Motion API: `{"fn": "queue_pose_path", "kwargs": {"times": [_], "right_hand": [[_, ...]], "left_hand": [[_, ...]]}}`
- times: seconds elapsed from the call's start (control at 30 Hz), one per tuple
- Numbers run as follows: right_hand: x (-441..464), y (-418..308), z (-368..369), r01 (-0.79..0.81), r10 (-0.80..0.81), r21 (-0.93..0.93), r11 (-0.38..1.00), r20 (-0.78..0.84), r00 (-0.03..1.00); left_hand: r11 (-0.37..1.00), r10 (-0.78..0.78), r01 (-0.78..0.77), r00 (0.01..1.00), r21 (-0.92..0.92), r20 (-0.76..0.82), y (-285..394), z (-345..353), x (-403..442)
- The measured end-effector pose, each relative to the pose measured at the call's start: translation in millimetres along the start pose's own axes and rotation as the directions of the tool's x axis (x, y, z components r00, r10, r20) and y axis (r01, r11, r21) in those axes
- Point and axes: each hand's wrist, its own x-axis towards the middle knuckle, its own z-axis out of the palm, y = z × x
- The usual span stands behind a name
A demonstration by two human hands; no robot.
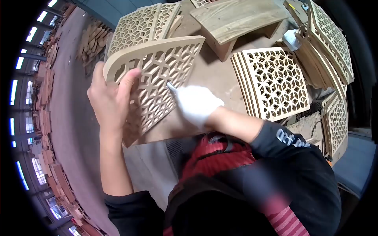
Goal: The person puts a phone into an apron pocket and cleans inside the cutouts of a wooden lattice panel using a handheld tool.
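A wooden lattice panel (157,74) with a curved solid top edge stands tilted on the work table. My bare left hand (112,92) grips its left side, the thumb on the front face and the fingers behind the edge. Covered by a white glove, my right hand (199,104) is closed round a small metal tool (171,87). The tool's tip is at the panel's openings, near the middle of the lattice. What kind of tool it is cannot be made out, as the glove hides most of it.
Stacked lattice panels (277,82) lie right of my right hand, and more panels (138,27) lie behind the held one. A small wooden bench (238,19) stands at the back. Further panels (332,39) are piled at the far right. Wood pieces (93,41) lie at upper left.
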Motion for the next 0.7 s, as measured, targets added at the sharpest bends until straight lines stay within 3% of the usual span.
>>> {"fn": "queue_pose_path", "kwargs": {"times": [0.03,0.07,0.13,0.2,0.23,0.27,0.33,0.37,0.4,0.47,0.57,0.6,0.7], "right_hand": [[9.2,-4.6,-7.6,-0.014,0.014,0.013,1.000,0.025,1.000],[21.2,-9.3,-14.4,-0.063,0.078,-0.087,0.994,0.176,0.981],[25.5,-2.6,-7.2,-0.004,0.031,-0.131,0.991,0.204,0.978],[3.4,2.3,3.4,-0.011,0.014,0.082,0.997,-0.026,1.000],[-6.9,-5.5,-13.8,-0.114,0.111,0.020,0.993,0.138,0.984],[-8.6,-6.3,-14.5,-0.076,0.074,0.014,0.997,0.144,0.987],[-8.8,-4.2,-15.6,-0.014,0.013,0.006,1.000,0.138,0.990],[-3.4,-1.6,-13.2,0.095,-0.095,-0.017,0.995,0.009,0.995],[9.2,2.8,-5.5,0.090,-0.089,-0.031,0.995,0.020,0.996],[23.1,-2.9,-6.9,0.003,0.011,-0.102,0.995,0.139,0.990],[-11.3,2.8,-0.9,-0.037,0.037,0.006,0.999,0.060,0.998],[-21.9,3.5,1.2,-0.186,0.176,0.055,0.981,0.141,0.974],[-52.4,19.3,-6.3,-0.143,0.149,-0.042,0.989,0.326,0.933]], "left_hand": [[0.999,0.036,-0.036,0.999,0.017,-0.001,4.2,1.3,0.7],[0.999,0.045,-0.045,0.999,0.000,-0.001,5.0,3.0,2.8],[0.999,0.046,-0.046,0.999,-0.023,0.005,0.8,4.1,-0.1],[0.999,0.033,-0.033,0.999,-0.029,-0.013,-2.0,0.3,3.9],[1.000,-0.005,0.005,1.000,-0.027,-0.021,-2.1,-1.4,4.6],[0.999,-0.049,0.049,0.999,-0.024,-0.022,-3.2,-1.9,2.2],[1.000,0.026,-0.026,1.000,-0.004,-0.013,-6.3,2.5,1.2],[0.998,0.058,-0.058,0.998,0.011,0.006,-3.4,3.3,0.3],[0.995,0.098,-0.098,0.995,0.025,0.022,-0.1,3.7,2.1],[1.000,0.025,-0.025,0.999,-0.007,0.038,1.2,3.0,-0.6],[1.000,-0.010,0.011,0.999,-0.026,0.048,1.6,0.3,5.4],[0.999,-0.030,0.031,0.999,-0.028,0.043,2.1,-0.3,4.0],[0.997,-0.054,0.054,0.999,-0.059,-0.001,-6.5,-3.1,1.5]]}}
